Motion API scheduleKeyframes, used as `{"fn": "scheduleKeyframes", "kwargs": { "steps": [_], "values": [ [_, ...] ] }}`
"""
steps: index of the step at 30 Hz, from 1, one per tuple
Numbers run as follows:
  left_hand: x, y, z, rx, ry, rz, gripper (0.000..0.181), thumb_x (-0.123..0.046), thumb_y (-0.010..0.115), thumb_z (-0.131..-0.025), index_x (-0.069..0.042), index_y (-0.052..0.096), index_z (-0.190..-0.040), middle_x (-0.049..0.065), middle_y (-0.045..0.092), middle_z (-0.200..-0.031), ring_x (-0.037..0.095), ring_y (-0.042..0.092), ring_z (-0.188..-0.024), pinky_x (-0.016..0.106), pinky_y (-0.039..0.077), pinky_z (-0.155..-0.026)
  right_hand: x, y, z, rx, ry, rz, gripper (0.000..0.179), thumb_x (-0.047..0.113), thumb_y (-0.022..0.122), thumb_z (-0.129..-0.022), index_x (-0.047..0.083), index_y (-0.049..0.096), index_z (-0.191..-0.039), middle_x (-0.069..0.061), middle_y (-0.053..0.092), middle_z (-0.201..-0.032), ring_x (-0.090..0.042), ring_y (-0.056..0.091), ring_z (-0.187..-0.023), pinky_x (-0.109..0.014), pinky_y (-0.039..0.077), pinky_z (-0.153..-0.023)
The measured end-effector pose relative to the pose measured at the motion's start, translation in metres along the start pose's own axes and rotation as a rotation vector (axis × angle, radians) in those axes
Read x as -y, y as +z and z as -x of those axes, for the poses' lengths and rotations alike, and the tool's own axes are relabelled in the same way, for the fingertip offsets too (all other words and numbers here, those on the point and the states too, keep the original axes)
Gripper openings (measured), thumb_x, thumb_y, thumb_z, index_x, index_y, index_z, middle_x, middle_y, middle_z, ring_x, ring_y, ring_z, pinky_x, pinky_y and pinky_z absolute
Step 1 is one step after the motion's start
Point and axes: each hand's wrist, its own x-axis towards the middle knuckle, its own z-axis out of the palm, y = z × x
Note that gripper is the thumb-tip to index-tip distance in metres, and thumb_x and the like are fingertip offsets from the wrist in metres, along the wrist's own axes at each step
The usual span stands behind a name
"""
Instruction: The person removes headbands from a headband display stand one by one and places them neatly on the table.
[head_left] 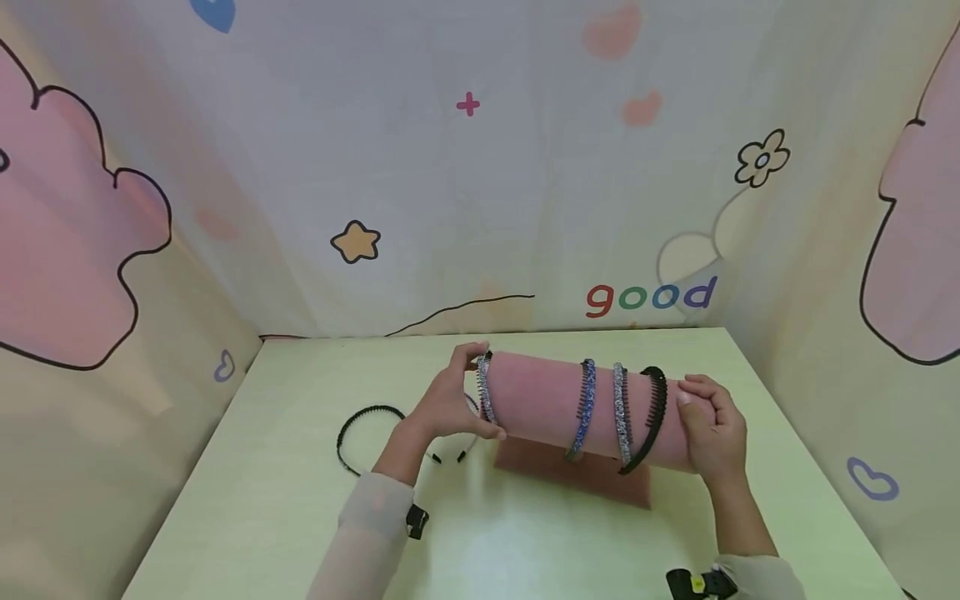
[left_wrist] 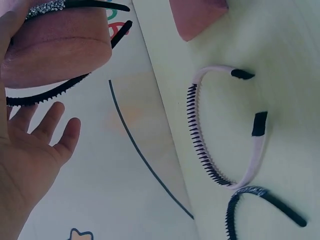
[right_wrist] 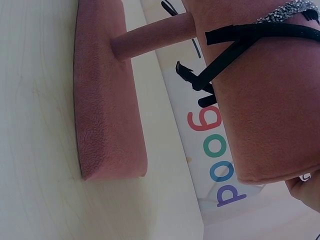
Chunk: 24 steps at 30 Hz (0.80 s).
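A pink velvety headband stand [head_left: 532, 392] has a thick horizontal roll on a short post [right_wrist: 155, 36] above its base [head_left: 573, 475]. At the roll's left end my left hand [head_left: 442, 408] holds a silver glittery headband [head_left: 486, 387], thumb low and a finger at the top. Three toothed headbands sit farther right on the roll: a blue glittery one [head_left: 587, 404], a silver one [head_left: 622, 412] and a black one [head_left: 655, 417]. My right hand [head_left: 716, 429] grips the roll's right end; the right wrist view catches only part of that hand.
On the pale table [head_left: 247, 500], left of the stand, lie a pale pink headband [left_wrist: 197, 135] with black tips and a black headband [left_wrist: 231, 215] with a glittery part. A printed cloth backdrop [head_left: 420, 167] rises behind the table and along both sides.
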Motion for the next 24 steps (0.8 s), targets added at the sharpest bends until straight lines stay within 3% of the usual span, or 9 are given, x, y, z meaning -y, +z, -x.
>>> {"fn": "scheduleKeyframes", "kwargs": {
  "steps": [6,13,18,24],
  "values": [
    [0.004,0.007,0.011,-0.103,-0.014,-0.015,0.115,-0.023,0.094,-0.045,-0.02,0.029,-0.14,-0.005,0.035,-0.142,0.011,0.032,-0.127,0.043,0.034,-0.098,-0.002,0.0,-0.001,-0.001,-0.004,-0.004,0.021,0.007,0.056,-0.09,-0.007,0.059,-0.105,0.0,0.058,-0.113,-0.005,0.05,-0.104,-0.02,0.035,-0.085],
    [0.007,0.012,0.027,-0.209,-0.069,-0.059,0.111,-0.03,0.093,-0.046,-0.027,0.032,-0.138,-0.008,0.035,-0.14,0.017,0.032,-0.127,0.049,0.037,-0.093,-0.005,0.002,0.0,-0.003,-0.011,-0.014,0.022,0.01,0.056,-0.091,-0.007,0.059,-0.104,-0.002,0.058,-0.113,-0.007,0.05,-0.105,-0.02,0.036,-0.085],
    [0.009,0.018,0.036,-0.28,-0.106,-0.054,0.11,-0.039,0.092,-0.047,-0.023,0.034,-0.139,-0.004,0.036,-0.138,0.019,0.035,-0.124,0.051,0.038,-0.091,-0.005,0.001,0.0,0.004,-0.004,-0.003,0.022,0.01,0.056,-0.091,-0.006,0.059,-0.104,-0.003,0.057,-0.114,-0.007,0.049,-0.106,-0.021,0.036,-0.086],
    [0.013,0.023,0.039,-0.373,-0.046,-0.037,0.106,-0.032,0.092,-0.05,-0.017,0.036,-0.138,0.001,0.04,-0.135,0.019,0.037,-0.124,0.049,0.034,-0.096,-0.003,-0.001,-0.001,0.003,-0.006,-0.018,0.021,0.009,0.056,-0.091,-0.007,0.059,-0.104,-0.004,0.057,-0.114,-0.007,0.049,-0.106,-0.021,0.036,-0.086]
  ]
}}
